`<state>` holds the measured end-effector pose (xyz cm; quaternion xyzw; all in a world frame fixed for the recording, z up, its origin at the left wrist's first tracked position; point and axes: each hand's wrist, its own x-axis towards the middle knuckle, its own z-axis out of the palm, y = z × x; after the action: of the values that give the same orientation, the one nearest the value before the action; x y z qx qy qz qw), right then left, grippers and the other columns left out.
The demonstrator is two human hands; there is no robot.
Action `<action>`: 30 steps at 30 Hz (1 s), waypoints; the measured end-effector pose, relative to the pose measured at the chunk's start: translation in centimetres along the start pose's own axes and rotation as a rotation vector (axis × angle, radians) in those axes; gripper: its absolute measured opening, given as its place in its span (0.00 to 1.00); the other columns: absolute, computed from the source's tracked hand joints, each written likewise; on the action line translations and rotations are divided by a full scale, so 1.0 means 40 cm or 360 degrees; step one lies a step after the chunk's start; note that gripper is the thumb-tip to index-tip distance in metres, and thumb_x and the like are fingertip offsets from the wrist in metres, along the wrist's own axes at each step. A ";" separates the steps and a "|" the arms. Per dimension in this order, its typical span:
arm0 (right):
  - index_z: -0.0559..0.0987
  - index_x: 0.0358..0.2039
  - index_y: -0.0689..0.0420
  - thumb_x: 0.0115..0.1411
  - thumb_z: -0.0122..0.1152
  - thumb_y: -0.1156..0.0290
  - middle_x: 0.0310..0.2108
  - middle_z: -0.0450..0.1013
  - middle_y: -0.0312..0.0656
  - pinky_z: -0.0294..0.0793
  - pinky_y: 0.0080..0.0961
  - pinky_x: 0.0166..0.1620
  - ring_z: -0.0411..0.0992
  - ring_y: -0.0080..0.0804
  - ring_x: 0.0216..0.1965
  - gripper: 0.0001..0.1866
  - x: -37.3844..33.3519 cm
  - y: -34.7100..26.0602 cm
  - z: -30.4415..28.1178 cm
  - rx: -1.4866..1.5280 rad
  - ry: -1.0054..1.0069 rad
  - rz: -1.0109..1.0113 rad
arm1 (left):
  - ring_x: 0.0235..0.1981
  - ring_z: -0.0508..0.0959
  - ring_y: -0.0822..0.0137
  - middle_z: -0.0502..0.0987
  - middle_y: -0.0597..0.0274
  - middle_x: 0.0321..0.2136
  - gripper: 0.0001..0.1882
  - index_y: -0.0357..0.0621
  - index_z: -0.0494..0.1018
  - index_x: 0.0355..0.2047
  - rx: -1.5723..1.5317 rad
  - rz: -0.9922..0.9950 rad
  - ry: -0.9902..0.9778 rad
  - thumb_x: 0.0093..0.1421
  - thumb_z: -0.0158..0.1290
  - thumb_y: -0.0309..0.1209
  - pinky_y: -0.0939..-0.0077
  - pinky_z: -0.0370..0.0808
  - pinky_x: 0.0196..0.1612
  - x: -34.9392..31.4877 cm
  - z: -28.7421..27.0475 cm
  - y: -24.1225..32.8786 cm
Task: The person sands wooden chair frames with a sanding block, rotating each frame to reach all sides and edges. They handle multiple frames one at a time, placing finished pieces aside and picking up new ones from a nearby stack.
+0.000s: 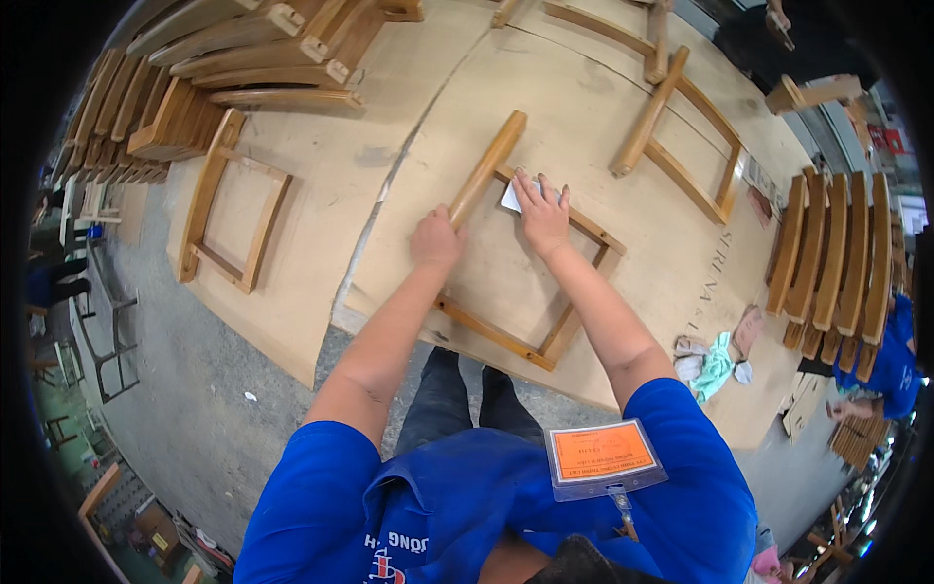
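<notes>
A four-sided wooden frame [489,167] with one thick, longer bar lies on the cardboard-covered table before me. My left hand [438,238] is closed round the lower part of that thick bar. On the frame's far rail, my right hand [543,212] presses a small white sheet [510,198] against the wood, its fingers stretched over it. Most of the sheet is under the fingers, and whether it is paper or sandpaper I cannot tell.
Similar frames lie at the left [199,209] and far right [647,117]. Stacked wooden parts [263,49] stand back left, and another stack [827,253] stands right. Crumpled cloths [715,368] lie near the right edge. A person in blue [900,360] is beyond the right stack.
</notes>
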<state>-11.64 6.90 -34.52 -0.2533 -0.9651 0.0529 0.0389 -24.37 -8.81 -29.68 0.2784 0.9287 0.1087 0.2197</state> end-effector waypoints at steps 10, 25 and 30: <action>0.61 0.63 0.42 0.54 0.49 0.75 0.66 0.52 0.24 0.49 0.63 0.62 0.53 0.44 0.65 0.33 -0.163 0.106 -0.094 -0.0092 -0.0096 0.0132 | 0.38 0.77 0.54 0.76 0.53 0.34 0.17 0.43 0.68 0.37 0.0039 0.0050 0.0076 0.55 0.56 0.42 0.58 0.75 0.41 -0.006 0.005 -0.002; 0.59 0.64 0.35 0.57 0.46 0.75 0.68 0.48 0.23 0.47 0.62 0.63 0.52 0.45 0.65 0.34 -0.379 0.285 -0.135 -0.0288 -0.0429 0.0471 | 0.38 0.78 0.50 0.77 0.51 0.33 0.18 0.42 0.70 0.37 -0.0014 0.0168 0.0178 0.54 0.57 0.42 0.57 0.75 0.41 0.000 0.009 -0.016; 0.66 0.60 0.44 0.56 0.48 0.77 0.58 0.64 0.39 0.55 0.53 0.61 0.62 0.46 0.57 0.29 -0.459 0.245 -0.211 -0.0028 -0.0393 0.0700 | 0.40 0.78 0.53 0.77 0.52 0.38 0.19 0.43 0.70 0.39 -0.0041 0.0067 0.0038 0.56 0.55 0.44 0.59 0.75 0.43 0.001 0.008 -0.018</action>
<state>9.91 7.05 -28.23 -0.4493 -0.8846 0.0821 -0.0940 -24.58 -9.37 -30.20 0.2936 0.9237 0.1285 0.2098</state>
